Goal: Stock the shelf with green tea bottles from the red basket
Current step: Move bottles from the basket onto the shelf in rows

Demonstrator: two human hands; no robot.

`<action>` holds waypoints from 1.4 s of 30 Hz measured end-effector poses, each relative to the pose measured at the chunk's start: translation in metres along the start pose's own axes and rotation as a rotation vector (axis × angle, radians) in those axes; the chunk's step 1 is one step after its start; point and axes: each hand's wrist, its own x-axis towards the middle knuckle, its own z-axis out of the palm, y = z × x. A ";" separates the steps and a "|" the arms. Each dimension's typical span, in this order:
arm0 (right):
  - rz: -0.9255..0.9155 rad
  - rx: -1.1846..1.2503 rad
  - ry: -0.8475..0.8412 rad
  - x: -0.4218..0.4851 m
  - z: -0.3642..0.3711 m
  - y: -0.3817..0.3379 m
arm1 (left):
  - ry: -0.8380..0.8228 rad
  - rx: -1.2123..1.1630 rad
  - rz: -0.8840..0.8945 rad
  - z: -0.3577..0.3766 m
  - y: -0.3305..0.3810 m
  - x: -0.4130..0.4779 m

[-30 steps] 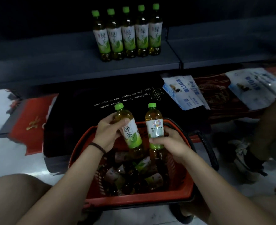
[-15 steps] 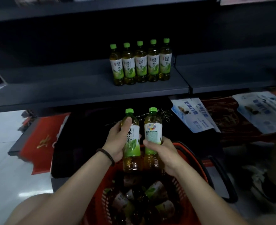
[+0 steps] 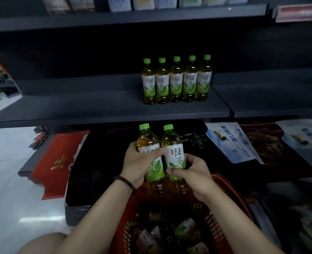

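Observation:
My left hand [image 3: 137,163] grips a green tea bottle [image 3: 147,142] upright by its label. My right hand [image 3: 191,171] grips a second green tea bottle [image 3: 172,145] right beside it, its label facing me. Both bottles touch each other and hover above the far rim of the red basket [image 3: 230,189], below the shelf edge. Several more bottles [image 3: 186,231] lie in the basket. On the dark shelf [image 3: 96,105] a row of several green tea bottles [image 3: 176,81] stands upright near the shelf divider.
An upper shelf [image 3: 133,15] holds packaged goods. Below the stocked shelf lie a black mat [image 3: 100,162], a red mat [image 3: 58,162] at left and blue-white leaflets [image 3: 230,142] at right. White floor lies at left. Bare shelf surface extends left of the bottle row.
Both hands lifted the two bottles up out of the basket and brought them side by side. The right bottle turned so its front label faces me. My view tilted up toward the shelves.

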 end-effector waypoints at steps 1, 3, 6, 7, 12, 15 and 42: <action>-0.009 -0.006 0.020 0.001 0.007 -0.002 | 0.053 0.003 -0.010 -0.004 0.004 0.003; -0.031 -0.017 0.050 0.007 0.020 -0.010 | 0.106 0.028 0.000 -0.014 0.015 0.011; -0.086 -0.115 0.097 0.024 0.037 -0.032 | 0.107 0.079 0.093 -0.026 0.037 0.028; -0.110 -0.177 0.124 0.030 0.043 -0.042 | 0.102 0.110 0.135 -0.030 0.044 0.034; -0.204 -0.388 0.213 0.072 0.067 -0.080 | 0.117 0.173 0.290 -0.046 0.074 0.071; -0.219 -0.467 0.250 0.113 0.081 -0.106 | 0.162 0.153 0.356 -0.046 0.096 0.108; -0.440 -0.676 0.377 0.278 0.175 -0.117 | 0.195 0.418 0.432 -0.113 0.086 0.274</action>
